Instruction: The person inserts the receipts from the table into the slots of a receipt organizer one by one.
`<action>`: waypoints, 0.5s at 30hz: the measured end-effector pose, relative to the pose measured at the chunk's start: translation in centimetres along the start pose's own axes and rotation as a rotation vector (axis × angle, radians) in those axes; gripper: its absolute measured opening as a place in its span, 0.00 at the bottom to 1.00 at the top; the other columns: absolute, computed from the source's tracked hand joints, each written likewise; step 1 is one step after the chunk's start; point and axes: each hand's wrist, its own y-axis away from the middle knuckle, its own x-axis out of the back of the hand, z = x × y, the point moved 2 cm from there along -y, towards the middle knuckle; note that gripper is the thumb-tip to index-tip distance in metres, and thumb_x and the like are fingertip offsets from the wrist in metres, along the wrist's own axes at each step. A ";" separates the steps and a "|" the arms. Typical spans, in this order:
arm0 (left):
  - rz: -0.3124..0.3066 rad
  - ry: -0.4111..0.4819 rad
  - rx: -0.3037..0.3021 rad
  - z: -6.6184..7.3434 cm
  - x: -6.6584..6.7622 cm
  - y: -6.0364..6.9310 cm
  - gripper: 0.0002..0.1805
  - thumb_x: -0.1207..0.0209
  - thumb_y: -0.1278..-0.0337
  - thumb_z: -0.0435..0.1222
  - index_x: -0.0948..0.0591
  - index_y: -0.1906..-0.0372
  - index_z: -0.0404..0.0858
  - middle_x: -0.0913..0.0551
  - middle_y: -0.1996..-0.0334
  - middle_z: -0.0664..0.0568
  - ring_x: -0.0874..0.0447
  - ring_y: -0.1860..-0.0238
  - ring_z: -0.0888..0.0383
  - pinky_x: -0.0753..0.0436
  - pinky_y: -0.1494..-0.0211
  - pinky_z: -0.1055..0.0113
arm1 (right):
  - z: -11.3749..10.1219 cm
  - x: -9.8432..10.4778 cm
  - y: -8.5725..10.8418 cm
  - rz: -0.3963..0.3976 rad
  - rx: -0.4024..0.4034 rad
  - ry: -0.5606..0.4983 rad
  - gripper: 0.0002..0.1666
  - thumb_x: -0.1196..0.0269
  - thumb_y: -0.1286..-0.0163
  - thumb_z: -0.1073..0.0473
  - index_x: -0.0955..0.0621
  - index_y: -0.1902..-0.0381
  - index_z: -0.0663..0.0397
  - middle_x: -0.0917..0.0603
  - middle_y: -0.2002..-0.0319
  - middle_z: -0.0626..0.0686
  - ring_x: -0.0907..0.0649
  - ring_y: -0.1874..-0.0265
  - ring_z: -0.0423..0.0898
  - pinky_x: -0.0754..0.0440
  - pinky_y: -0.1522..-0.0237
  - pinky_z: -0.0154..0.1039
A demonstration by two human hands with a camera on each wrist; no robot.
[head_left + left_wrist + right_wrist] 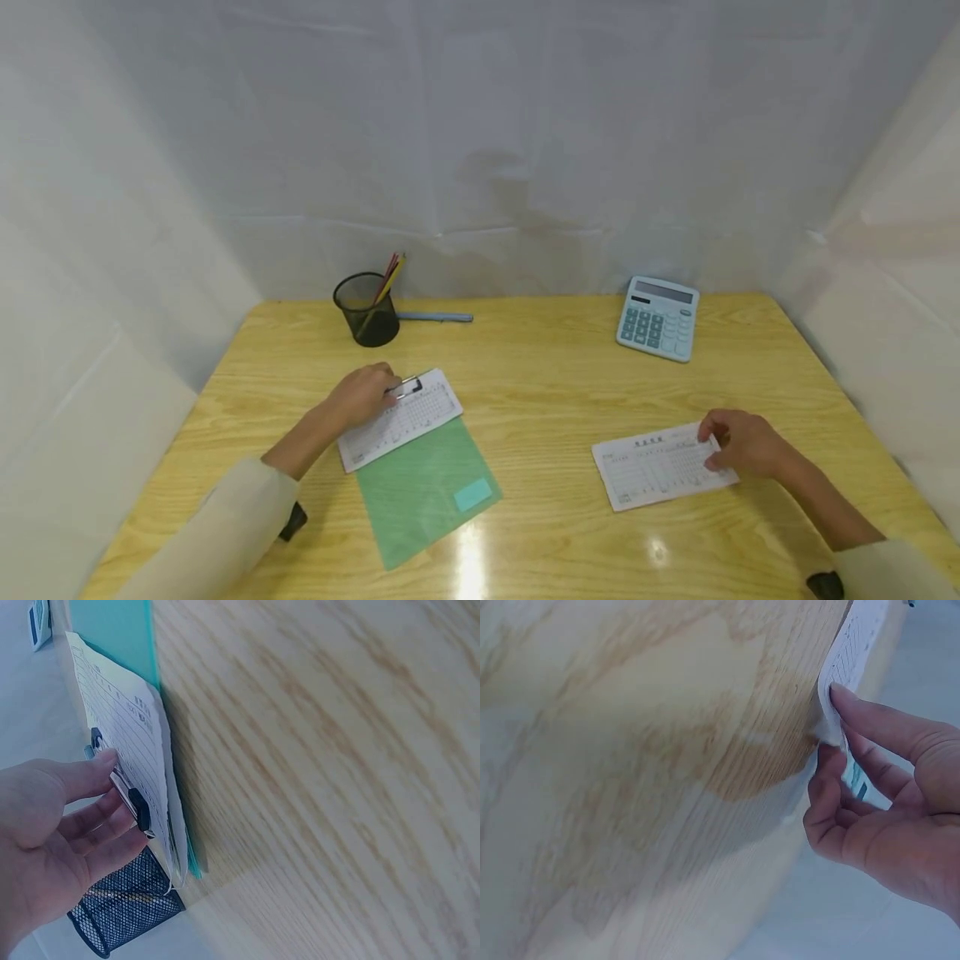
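A green clipboard point(427, 492) with a light blue label lies left of the table's middle, a printed paper form point(408, 425) across its upper part. My left hand point(366, 393) is at the top edge, where thumb and fingers pinch the metal clip point(120, 780); the form's lower edges stand a little off the board in the left wrist view. To the right, a second stack of printed forms point(652, 471) rests on the table. Thumb and forefinger of my right hand point(746, 443) pinch its right end, and that edge bends slightly in the right wrist view.
Behind my left hand stands a black mesh pen cup point(367, 321) with several pencils. A blue pen point(438, 317) lies beside it. At the back right is a light blue calculator point(658, 319). White sheeting point(525, 150) closes off the back and sides of the wooden table point(540, 375).
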 end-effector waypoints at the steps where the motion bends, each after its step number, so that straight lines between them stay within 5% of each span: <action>1: 0.003 0.000 -0.002 0.0 0.0 0.0 0.13 0.39 0.44 0.32 0.17 0.53 0.34 0.19 0.60 0.44 0.19 0.58 0.49 0.19 0.52 0.55 | 0.0 -0.1 0.1 0.002 0.001 -0.006 0.16 0.29 0.53 0.66 0.24 0.67 0.56 0.27 0.72 0.51 0.29 0.72 0.45 0.33 0.71 0.35; 5: 0.009 -0.004 -0.013 0.0 0.0 0.1 0.13 0.38 0.44 0.32 0.17 0.53 0.34 0.18 0.60 0.44 0.19 0.58 0.49 0.19 0.52 0.56 | -0.3 -0.2 0.2 0.021 0.028 -0.005 0.11 0.31 0.48 0.66 0.22 0.67 0.56 0.28 0.75 0.50 0.30 0.73 0.44 0.35 0.73 0.34; 15: 0.014 -0.006 -0.014 0.0 0.0 0.1 0.14 0.38 0.44 0.32 0.17 0.52 0.33 0.18 0.59 0.44 0.19 0.57 0.48 0.19 0.52 0.55 | -1.8 0.8 -0.6 0.122 0.151 -0.075 0.11 0.36 0.39 0.66 0.18 0.57 0.59 0.18 0.53 0.64 0.18 0.62 0.48 0.21 0.66 0.34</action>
